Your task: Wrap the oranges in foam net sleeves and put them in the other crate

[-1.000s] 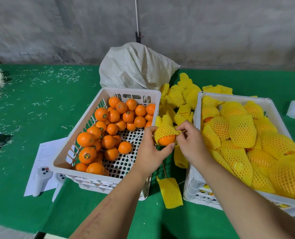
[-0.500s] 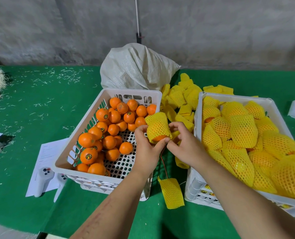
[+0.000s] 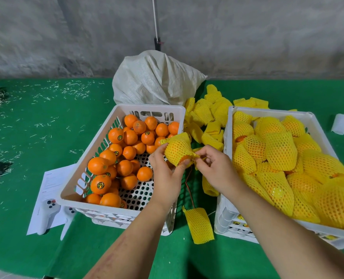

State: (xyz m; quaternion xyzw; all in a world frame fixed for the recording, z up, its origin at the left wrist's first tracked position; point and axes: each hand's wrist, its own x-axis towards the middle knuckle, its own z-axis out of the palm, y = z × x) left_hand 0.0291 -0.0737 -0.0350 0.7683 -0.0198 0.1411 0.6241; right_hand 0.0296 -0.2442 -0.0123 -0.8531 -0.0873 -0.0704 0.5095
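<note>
An orange in a yellow foam net sleeve (image 3: 178, 150) is held between the two crates. My left hand (image 3: 165, 174) grips it from below, and a bit of bare orange shows at the sleeve's lower end. My right hand (image 3: 215, 168) pinches the sleeve's lower edge beside it. The white crate on the left (image 3: 98, 158) holds several bare oranges (image 3: 114, 158). The right-hand white crate (image 3: 267, 111) is heaped with sleeved oranges (image 3: 277, 154).
Loose yellow sleeves (image 3: 207, 113) are piled between the crates at the back, and one sleeve (image 3: 199, 224) lies near the front. A white woven sack (image 3: 153, 79) stands behind the left crate. Paper and a white controller (image 3: 46, 214) lie on the green table at the left.
The sleeve has been drawn further down over the orange, so less bare fruit shows. Both hands and the orange have shifted slightly left, over the edge of the left crate.
</note>
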